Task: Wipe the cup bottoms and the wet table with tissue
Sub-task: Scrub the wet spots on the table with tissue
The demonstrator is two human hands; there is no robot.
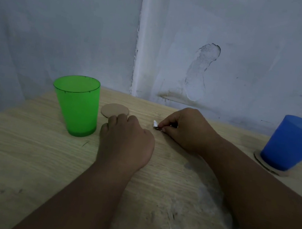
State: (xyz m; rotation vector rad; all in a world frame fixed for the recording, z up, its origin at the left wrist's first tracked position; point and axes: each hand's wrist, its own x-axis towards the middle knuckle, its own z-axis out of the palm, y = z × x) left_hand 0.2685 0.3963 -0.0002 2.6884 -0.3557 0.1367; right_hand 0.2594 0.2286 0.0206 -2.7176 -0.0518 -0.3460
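A green plastic cup [77, 106] stands upright on the wooden table [28, 157], left of centre. Just right of it lies a round cardboard coaster [114, 109]. My left hand [126, 141] rests on the table, knuckles up, its fingertips touching the coaster's near edge. My right hand [186, 129] pinches a small white wad of tissue [155, 124] against the table between thumb and fingers. A blue plastic cup [291, 143] stands on a second cardboard coaster [270, 168] at the far right.
A pale blue wall runs close behind the table, with a corner seam above the coaster. The table's near right part is scuffed and stained.
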